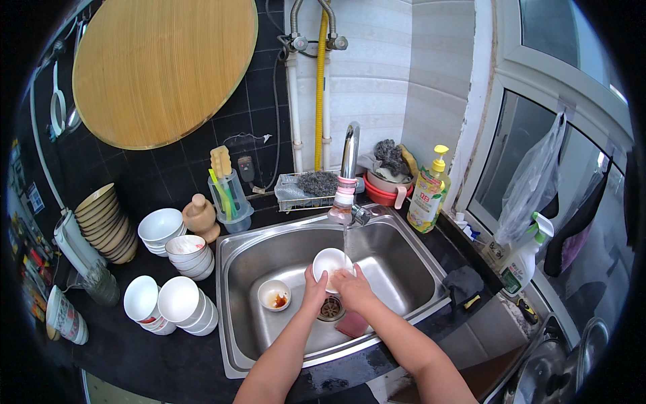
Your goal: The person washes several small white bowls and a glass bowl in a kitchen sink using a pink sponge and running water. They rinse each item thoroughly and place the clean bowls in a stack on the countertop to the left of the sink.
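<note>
Over the sink [229, 323] I hold a small white bowl [328, 259] tilted under the tap [348, 155], and a thin stream of water runs down at its right side. My left hand [315, 289] is closed on the bowl's left side. My right hand [353, 291] is at its lower right, its fingers reaching over the rim into the bowl. A second small white bowl [269, 294], with reddish-brown residue inside, sits on the sink floor to the left. The drain [331, 308] and a dull red cloth or sponge [352, 324] lie below my hands.
White bowls [180, 299] stand stacked on the dark counter left of the sink, by a wooden mortar [200, 217] and a stack of brown bowls [108, 222]. A yellow-topped pump bottle [428, 192], a spray bottle [528, 259] and a dark cloth [464, 283] are at the right.
</note>
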The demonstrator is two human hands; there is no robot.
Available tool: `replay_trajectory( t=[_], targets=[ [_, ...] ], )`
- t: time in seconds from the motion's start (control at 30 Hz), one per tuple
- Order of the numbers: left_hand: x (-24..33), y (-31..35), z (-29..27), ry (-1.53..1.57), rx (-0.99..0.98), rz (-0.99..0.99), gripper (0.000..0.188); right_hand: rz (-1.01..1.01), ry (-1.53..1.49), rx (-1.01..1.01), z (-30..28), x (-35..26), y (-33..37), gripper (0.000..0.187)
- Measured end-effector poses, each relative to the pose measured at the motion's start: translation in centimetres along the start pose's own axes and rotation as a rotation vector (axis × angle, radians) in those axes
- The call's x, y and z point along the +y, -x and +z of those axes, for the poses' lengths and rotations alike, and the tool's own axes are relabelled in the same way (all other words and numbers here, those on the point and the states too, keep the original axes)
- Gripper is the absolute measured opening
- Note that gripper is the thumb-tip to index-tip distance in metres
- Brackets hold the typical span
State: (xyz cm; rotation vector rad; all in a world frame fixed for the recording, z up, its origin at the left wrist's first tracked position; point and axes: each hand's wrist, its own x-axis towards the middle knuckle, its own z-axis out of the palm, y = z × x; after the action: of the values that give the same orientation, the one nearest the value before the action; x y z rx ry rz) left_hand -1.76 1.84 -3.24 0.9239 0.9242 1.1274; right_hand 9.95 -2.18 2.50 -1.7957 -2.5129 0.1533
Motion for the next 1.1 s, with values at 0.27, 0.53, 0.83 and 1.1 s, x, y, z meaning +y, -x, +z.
replay_trajectory(
  t=[0.27,0.53,0.83,1.1],
  targets=[
    [-0.8,-0.3,-0.1,-0.161,0.091,0.085,0.055,-0.056,-0.560,-0.192,1.2,1.1,-0.9,0.058],
    [1.0,0.6,0.6,-0.298,0.212,0.405,0.052,-0.248,-0.832,-0.004,2.0,0.7,-0.2,0.070],
    [0.7,0.1,-0.8,-0.344,0.188,0.206,0.051,0.235,-0.463,0.560,-2.0,1.9,0.2,0.038],
    [3.8,2.1,0.9,-0.171,0.035,-0.110,0.067,0.613,-0.988,0.185,1.3,4.0,-1.3,0.034]
  ],
)
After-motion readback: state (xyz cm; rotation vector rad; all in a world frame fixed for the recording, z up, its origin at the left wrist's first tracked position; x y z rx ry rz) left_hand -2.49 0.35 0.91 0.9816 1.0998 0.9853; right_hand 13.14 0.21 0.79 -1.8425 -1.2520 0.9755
